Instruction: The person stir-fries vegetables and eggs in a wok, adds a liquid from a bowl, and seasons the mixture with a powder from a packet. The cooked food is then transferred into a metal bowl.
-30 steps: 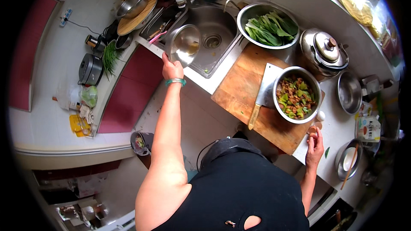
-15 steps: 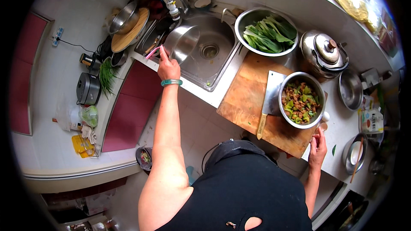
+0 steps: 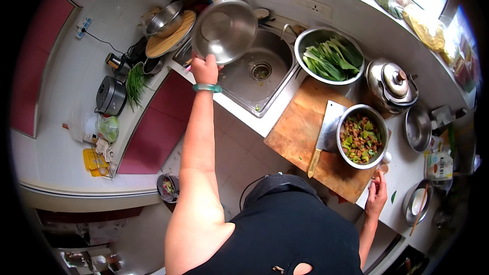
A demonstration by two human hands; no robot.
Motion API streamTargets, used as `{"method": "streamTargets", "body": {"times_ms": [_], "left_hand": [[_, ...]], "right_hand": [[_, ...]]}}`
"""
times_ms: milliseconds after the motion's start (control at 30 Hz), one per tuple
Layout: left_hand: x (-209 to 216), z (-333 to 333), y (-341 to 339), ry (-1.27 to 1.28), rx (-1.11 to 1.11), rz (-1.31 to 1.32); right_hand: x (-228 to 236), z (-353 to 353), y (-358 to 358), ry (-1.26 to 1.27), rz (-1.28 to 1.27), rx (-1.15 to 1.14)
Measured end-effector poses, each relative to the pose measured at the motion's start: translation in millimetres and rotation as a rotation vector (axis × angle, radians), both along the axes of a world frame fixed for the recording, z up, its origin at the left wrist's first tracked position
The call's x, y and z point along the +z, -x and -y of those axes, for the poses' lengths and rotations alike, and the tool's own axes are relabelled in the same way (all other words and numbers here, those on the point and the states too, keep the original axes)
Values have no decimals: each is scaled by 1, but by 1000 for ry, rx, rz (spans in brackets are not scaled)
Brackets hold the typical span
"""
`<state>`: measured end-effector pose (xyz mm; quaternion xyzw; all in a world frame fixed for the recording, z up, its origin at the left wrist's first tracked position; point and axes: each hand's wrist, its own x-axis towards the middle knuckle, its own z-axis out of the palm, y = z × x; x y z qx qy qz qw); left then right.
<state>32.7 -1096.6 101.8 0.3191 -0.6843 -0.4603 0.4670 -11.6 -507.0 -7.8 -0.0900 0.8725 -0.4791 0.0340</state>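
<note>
My left hand (image 3: pixel 205 70) grips the rim of a shiny stainless steel basin (image 3: pixel 224 28), which is tilted up over the sink (image 3: pixel 265 53) and partly hides the faucet. A green bangle circles that wrist. At the right end of the wooden cutting board (image 3: pixel 290 127), my right hand (image 3: pixel 376 196) has loosely bent fingers, slightly apart. Its fingertips are close to a small brown rounded thing (image 3: pixel 383 169); whether they touch is unclear. A white egg-like thing (image 3: pixel 387 157) lies just beyond. On the board are a cleaver (image 3: pixel 325 135) and a metal bowl of chopped meat and green pieces (image 3: pixel 362 137).
A large bowl of leafy greens (image 3: pixel 333 58) stands right of the sink, with a lidded metal pot (image 3: pixel 391 84) beyond it. Farther right are an unfilled metal bowl (image 3: pixel 417 127) and a bowl with chopsticks (image 3: pixel 418 201). A rice cooker (image 3: pixel 111 95) stands at left.
My left hand has raised and tipped the basin farther from me. My right hand remains beside the brown thing. The whole view has shifted slightly.
</note>
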Motion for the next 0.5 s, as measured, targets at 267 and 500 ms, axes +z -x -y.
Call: {"method": "streamTargets", "body": {"times_ms": [267,500], "left_hand": [[-27,40,7,-827,-394,-670],[-125,40,10,171,130,1115]], "right_hand": [[-12,5,-3,-2,51,8],[-19,4,1,-90,-10,46]]}}
